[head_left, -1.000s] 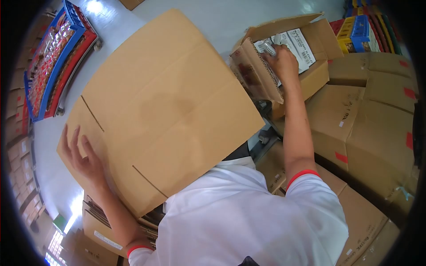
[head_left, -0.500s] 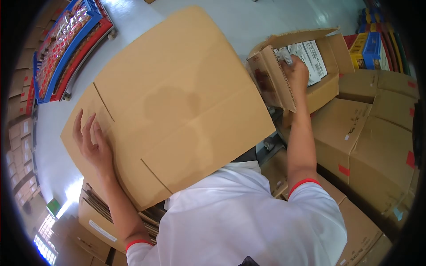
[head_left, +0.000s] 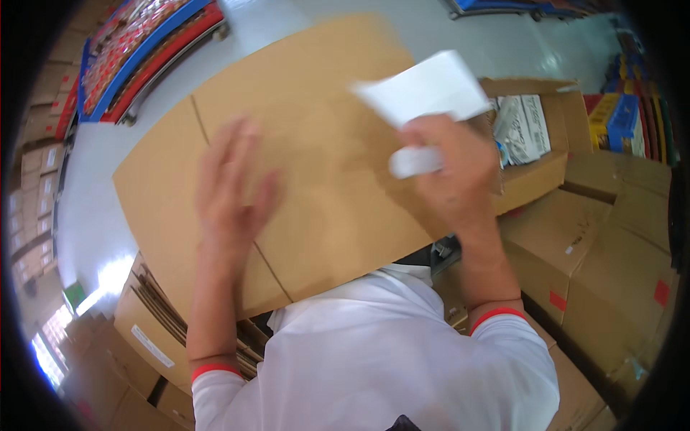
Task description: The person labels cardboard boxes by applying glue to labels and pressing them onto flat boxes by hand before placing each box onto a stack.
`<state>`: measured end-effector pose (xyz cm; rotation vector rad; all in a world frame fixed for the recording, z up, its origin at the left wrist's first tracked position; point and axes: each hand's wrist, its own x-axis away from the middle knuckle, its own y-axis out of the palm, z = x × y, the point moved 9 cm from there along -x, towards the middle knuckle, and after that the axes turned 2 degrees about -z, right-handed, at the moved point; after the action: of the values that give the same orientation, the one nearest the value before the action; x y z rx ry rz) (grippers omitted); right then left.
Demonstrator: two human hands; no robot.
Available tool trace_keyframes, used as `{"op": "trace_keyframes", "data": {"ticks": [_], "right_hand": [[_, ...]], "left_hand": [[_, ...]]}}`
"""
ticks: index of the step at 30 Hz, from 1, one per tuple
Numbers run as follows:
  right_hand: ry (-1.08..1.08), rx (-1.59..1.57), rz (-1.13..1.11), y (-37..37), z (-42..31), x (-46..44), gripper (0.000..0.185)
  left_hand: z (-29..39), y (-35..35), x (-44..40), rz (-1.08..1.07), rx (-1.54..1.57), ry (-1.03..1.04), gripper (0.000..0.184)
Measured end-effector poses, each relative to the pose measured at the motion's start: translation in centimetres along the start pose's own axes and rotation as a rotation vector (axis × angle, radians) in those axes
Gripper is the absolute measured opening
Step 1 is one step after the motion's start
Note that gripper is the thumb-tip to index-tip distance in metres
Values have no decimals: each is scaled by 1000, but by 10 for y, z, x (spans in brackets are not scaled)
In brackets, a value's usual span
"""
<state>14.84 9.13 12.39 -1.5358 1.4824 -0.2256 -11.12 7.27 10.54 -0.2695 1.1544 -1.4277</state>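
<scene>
Right hand [head_left: 456, 169]: fingers closed on a white paper sheet [head_left: 431, 87] and a small whitish item, type unclear from blur, above the flat cardboard [head_left: 323, 179]. Left hand [head_left: 233, 176]: fingers open over the cardboard's left part; contact cannot be determined. Open carton [head_left: 535, 172] at right holds printed white packets [head_left: 532, 126].

Right hand [head_left: 453, 161] is curled closed; left hand [head_left: 233, 176], blurred, has fingers extended.

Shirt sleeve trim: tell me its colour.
The trim is red; it shows best in the head view.
</scene>
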Motion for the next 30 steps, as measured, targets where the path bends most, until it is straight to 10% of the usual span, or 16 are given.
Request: {"op": "trace_keyframes", "data": {"ticks": [8, 13, 19, 30], "right_hand": [[-54, -220, -232, 65, -42, 19, 23], [-16, -442, 100, -6, 29, -3, 52], [481, -1447, -4, 75, 70, 0, 66], [573, -1086, 95, 111, 63, -4, 33]], "left_hand": [[18, 44, 16, -298, 224, 139, 40], [6, 37, 15, -271, 231, 94, 29], [7, 41, 19, -261, 194, 88, 32], [34, 47, 28, -450, 36, 121, 38]]}}
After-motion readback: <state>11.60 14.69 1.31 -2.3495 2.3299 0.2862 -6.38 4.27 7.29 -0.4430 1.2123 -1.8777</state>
